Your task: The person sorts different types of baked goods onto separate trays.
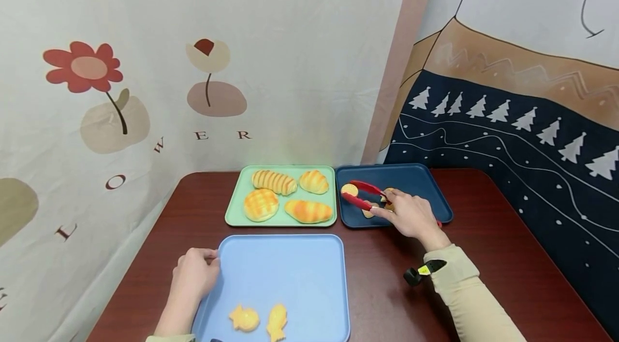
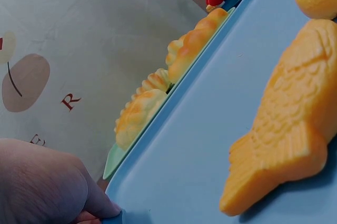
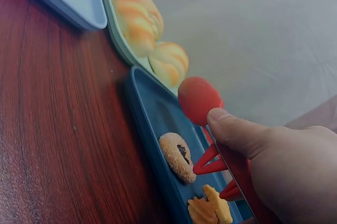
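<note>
My right hand (image 1: 411, 215) grips red tongs (image 1: 367, 186) over the navy tray (image 1: 437, 207). A round pale biscuit (image 1: 349, 190) shows between the tong tips; whether they squeeze it I cannot tell. Under the tongs lie more biscuits, among them a ring-like one with a dark centre (image 3: 171, 150) and a scalloped yellow-brown one (image 3: 202, 211), both plain in the right wrist view. With thumb and fingers, my left hand (image 1: 195, 273) pinches the left rim of the light blue tray (image 1: 290, 266). Two fish-shaped biscuits (image 1: 245, 319) (image 2: 289, 97) lie on that tray near its front.
Behind the blue tray stands a green tray (image 1: 232, 218) bearing several toy breads, including a round bun (image 1: 261, 205) and a long ridged loaf (image 1: 273, 182). All three trays rest on a dark red-brown table (image 1: 382, 288). Printed cloth (image 1: 309, 62) hangs behind it.
</note>
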Available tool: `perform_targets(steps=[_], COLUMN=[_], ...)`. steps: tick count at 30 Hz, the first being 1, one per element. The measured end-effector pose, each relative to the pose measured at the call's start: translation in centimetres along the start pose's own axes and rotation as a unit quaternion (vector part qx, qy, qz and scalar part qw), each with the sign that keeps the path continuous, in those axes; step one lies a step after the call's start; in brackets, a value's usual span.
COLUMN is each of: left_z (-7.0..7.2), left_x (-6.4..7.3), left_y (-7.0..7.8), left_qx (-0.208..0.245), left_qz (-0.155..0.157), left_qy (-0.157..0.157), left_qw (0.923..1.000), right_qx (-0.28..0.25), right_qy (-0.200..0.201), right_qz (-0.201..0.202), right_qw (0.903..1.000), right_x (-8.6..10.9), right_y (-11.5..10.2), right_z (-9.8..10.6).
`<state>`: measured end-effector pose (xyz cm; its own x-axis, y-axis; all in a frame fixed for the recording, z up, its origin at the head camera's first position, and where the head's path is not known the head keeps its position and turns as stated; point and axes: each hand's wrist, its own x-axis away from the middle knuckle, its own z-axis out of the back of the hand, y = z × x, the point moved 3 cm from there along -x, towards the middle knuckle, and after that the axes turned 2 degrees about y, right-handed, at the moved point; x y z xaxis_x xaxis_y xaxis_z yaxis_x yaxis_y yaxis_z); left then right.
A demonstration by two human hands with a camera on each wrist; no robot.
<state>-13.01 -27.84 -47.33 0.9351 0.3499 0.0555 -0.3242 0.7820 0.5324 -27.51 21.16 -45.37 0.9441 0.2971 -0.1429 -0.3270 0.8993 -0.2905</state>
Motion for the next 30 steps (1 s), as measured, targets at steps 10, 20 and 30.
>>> perform_targets(steps=[10, 20, 30], left_z=[0.0, 0.0, 0.1], left_x=[0.1, 0.0, 0.1], left_y=[0.0, -0.2, -0.2], left_qx=[0.002, 0.003, 0.004], left_qz=[-0.008, -0.003, -0.005], left_qy=[0.007, 0.003, 0.003], left_qw=[0.9999, 1.0000, 1.0000], right_qx=[0.007, 0.012, 0.020], right_qy=[0.007, -0.003, -0.010], right_qz=[-0.005, -0.012, -0.022], right_qw=[0.9999, 0.9998, 0.9995], right_x=[-0.4, -0.6, -0.7], right_y=[0.9, 1.8, 2.2], right_z=[0.2, 0.4, 0.6])
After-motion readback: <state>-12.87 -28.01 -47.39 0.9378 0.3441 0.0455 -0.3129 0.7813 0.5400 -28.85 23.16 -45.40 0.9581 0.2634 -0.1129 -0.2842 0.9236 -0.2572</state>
